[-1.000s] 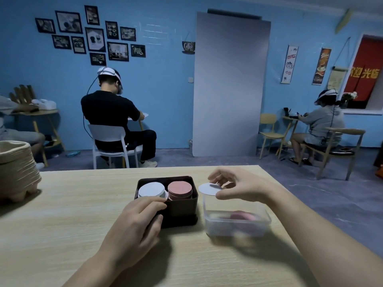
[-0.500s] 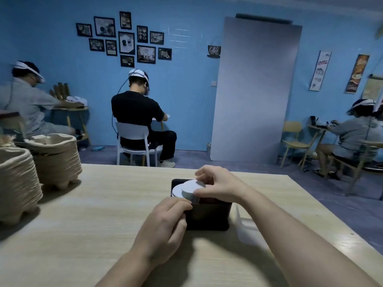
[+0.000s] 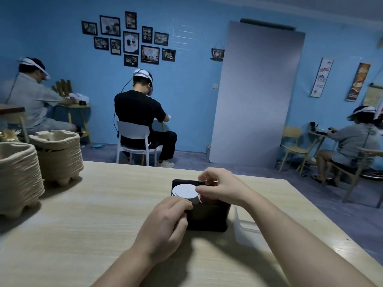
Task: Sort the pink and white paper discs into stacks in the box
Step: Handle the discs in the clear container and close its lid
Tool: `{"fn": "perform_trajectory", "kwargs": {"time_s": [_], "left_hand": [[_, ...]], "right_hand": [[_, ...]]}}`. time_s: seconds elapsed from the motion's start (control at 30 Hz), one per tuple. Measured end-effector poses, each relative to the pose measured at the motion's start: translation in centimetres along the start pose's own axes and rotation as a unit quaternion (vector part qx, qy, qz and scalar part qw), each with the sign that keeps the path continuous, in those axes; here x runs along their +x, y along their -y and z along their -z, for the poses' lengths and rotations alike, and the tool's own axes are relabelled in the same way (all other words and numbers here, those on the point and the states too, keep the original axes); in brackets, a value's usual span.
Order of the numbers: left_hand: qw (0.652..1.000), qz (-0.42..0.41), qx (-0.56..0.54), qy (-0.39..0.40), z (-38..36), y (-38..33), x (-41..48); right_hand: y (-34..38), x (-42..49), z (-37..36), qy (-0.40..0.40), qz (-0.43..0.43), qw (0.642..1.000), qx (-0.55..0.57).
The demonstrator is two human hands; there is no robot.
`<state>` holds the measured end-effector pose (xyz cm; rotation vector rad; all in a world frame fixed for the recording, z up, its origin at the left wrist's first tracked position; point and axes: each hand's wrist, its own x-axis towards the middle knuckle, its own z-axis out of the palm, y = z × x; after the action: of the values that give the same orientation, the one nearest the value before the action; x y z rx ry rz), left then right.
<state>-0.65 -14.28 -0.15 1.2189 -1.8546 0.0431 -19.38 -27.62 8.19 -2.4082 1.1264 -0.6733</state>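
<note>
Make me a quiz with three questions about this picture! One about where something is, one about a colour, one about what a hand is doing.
1. Where is the clear tub compared with the black box? A) left of it B) right of it C) on top of it
2. What colour is the top disc in the box? A) green B) white C) yellow
3. What is the left hand doing? A) waving in the air B) lying flat away from it C) gripping the box's near corner

Answers: 1 B, the tub stands past the box's right side. 2 B, a white face tops the stack. 3 C, it curls round the box's corner.
</note>
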Motion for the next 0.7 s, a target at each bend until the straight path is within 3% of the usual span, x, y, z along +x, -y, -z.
{"fn": "perform_trajectory", "kwargs": {"time_s": [0.3,0.4,0.7], "left_hand": [[0.998,-0.035,0.04,0.017,-1.9,-1.9,1.2],[0.997,-0.057,0.044,0.042,-3.7,-3.8,1.8],[0.98,-0.125,0.093,0.121,-10.0,-8.0,3.6]], "right_hand": [[-5.3,-9.4,4.9,-0.116,0.007,0.993,0.036],[-7.7,-13.6,5.4,-0.147,0.013,0.989,-0.021],[-11.9,-22.7,3.8,-0.113,-0.038,0.982,-0.146]]}}
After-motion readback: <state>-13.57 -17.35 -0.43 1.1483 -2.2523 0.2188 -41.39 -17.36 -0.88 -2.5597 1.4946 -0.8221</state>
